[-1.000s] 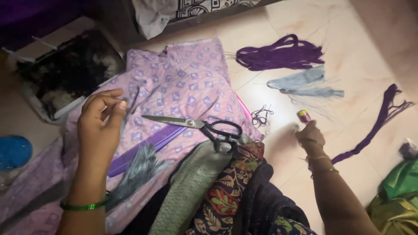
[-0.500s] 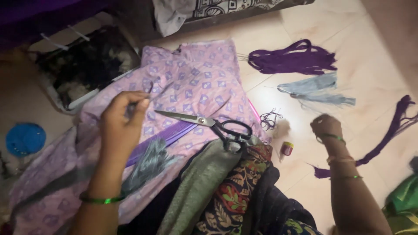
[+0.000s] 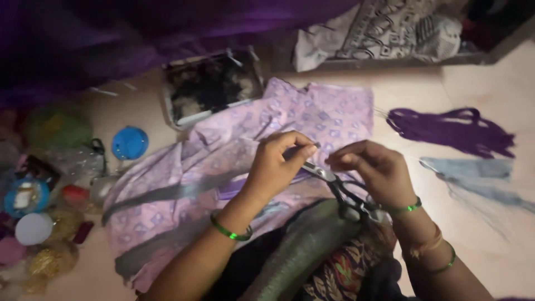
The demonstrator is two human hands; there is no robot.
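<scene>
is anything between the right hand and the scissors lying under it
Nothing visible. The right hand hovers right over the scissors, which lie on the lilac cloth, and partly hides them. The left hand, fingertips pinched, is just beside the blade tips, not in between.

- Left hand (image 3: 277, 161): bare, no rings visible; a thin, glossy green bangle (image 3: 230, 231) circles the wrist.
- Right hand (image 3: 372, 171): bare; a matching green bangle (image 3: 405, 208) at the wrist.
- Further up the right forearm: a brownish thread band (image 3: 426, 243), then another green bangle (image 3: 446, 262).
- Both forearms uncovered, no sleeves in view.
</scene>
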